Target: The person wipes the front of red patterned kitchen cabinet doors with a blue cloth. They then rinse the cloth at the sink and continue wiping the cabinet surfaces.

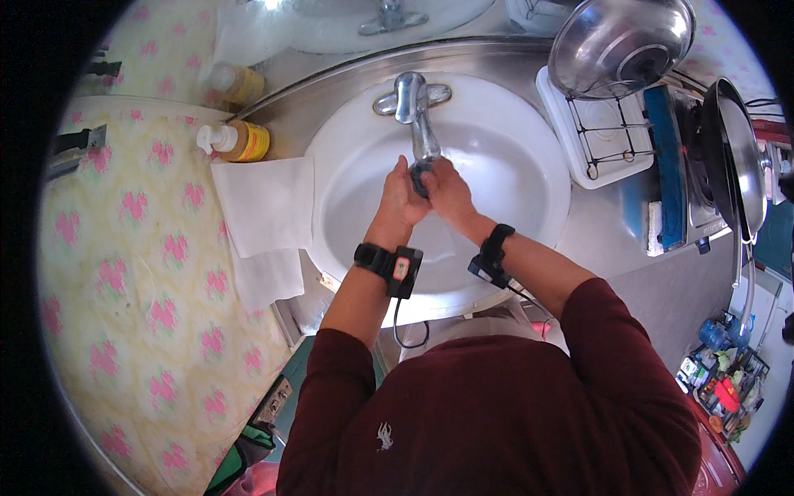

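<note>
Both hands meet under the chrome faucet, over the white oval sink basin. A dark grey piece shows between them at the spout's lower end. Whether it is part of the faucet or a separate thing, I cannot tell. My right hand wraps it from the right, with the thumb across its side. My left hand is cupped on the left with the thumb raised; its fingers are partly hidden. Black devices are strapped to both wrists. No water stream is plain to see.
Left of the basin lie white sheets and an amber pump bottle on a flowered cover. At right are a white tray with a wire rack, a tilted metal bowl, a gas stove and a pan.
</note>
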### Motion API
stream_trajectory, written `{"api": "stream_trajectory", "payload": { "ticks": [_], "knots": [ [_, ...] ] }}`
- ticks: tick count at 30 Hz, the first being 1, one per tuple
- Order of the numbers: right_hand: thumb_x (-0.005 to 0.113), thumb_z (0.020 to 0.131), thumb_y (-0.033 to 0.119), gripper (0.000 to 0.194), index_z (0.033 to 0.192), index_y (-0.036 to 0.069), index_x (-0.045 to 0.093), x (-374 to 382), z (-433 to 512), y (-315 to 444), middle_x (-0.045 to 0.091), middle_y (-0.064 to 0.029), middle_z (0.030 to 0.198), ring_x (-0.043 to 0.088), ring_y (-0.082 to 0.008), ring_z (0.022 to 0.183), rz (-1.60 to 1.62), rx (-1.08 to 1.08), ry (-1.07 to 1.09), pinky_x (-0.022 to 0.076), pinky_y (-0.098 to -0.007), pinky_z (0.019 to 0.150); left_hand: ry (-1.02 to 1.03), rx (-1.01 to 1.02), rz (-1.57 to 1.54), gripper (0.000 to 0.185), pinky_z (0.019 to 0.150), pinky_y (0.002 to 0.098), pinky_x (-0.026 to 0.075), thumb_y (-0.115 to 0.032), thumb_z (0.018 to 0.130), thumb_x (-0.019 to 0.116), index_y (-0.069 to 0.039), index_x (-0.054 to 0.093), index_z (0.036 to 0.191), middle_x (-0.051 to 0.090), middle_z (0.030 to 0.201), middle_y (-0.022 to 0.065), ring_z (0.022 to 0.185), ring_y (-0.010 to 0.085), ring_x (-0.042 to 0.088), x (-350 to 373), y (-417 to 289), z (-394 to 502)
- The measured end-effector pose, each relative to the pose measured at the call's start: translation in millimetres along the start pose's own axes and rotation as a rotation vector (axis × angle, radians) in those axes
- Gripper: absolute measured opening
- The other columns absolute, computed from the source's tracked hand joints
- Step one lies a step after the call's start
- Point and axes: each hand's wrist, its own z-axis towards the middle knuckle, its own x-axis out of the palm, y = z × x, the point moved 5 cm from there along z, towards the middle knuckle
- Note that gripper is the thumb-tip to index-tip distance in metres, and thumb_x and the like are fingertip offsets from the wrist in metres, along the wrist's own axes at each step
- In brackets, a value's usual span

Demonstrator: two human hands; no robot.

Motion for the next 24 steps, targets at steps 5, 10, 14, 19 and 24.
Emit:
{"api": "stream_trajectory", "payload": {
  "ticks": [5,10,14,19,24],
  "knots": [
    [0.046,0.086,0.027,0.035,0.111,0.003,0.051,-5.1,-1.9,11.0,0.050,-0.0236,0.112,0.046,-0.0427,0.104,0.189,-0.043,0.076,0.0376,-0.0437,0.092,-0.126,0.063,0.025,0.039,0.077,0.0381,0.047,-0.044,0.094,0.031,-0.010,0.052,0.096,0.058,0.091,0.0074,0.087,0.0223,0.056,5.9,5.0,0.8],
    [0.053,0.084,0.041,0.048,0.109,0.000,0.049,-2.0,7.8,-11.1,0.056,-0.0173,0.102,0.055,-0.0254,0.091,0.620,0.339,0.292,0.0459,-0.0354,0.076,-0.153,0.113,0.398,0.039,0.035,0.0291,0.039,-0.047,0.090,0.038,-0.011,0.052,0.096,0.055,0.069,0.0028,0.048,0.0158,0.051,0.7,7.3,-1.9],
    [0.054,0.085,0.039,0.042,0.101,0.001,0.055,10.7,2.7,-18.5,0.058,-0.0093,0.089,0.056,-0.0174,0.080,0.669,0.439,0.318,0.0462,-0.0311,0.068,-0.213,0.152,0.447,0.041,0.031,0.0286,0.034,-0.049,0.089,0.039,-0.011,0.052,0.094,0.053,0.065,0.0024,0.043,0.0154,0.048,1.1,6.3,-6.1],
    [0.052,0.084,0.031,0.037,0.092,-0.004,0.057,20.9,11.5,-29.9,0.062,-0.0196,0.082,0.060,-0.0331,0.077,0.504,0.365,0.080,0.0474,-0.0387,0.068,-0.285,0.220,0.406,0.042,0.036,0.0310,0.038,-0.046,0.090,0.041,-0.007,0.053,0.097,0.056,0.071,0.0046,0.050,0.0175,0.052,1.0,9.0,-3.2],
    [0.049,0.082,0.025,0.030,0.087,-0.004,0.057,27.1,18.1,-45.7,0.061,-0.0245,0.086,0.058,-0.0409,0.081,0.398,0.302,-0.011,0.0464,-0.0431,0.069,-0.283,0.357,0.408,0.039,0.054,0.0331,0.048,-0.038,0.092,0.041,-0.002,0.054,0.097,0.058,0.084,0.0086,0.072,0.0202,0.059,-3.2,10.5,6.6]
  ]
}}
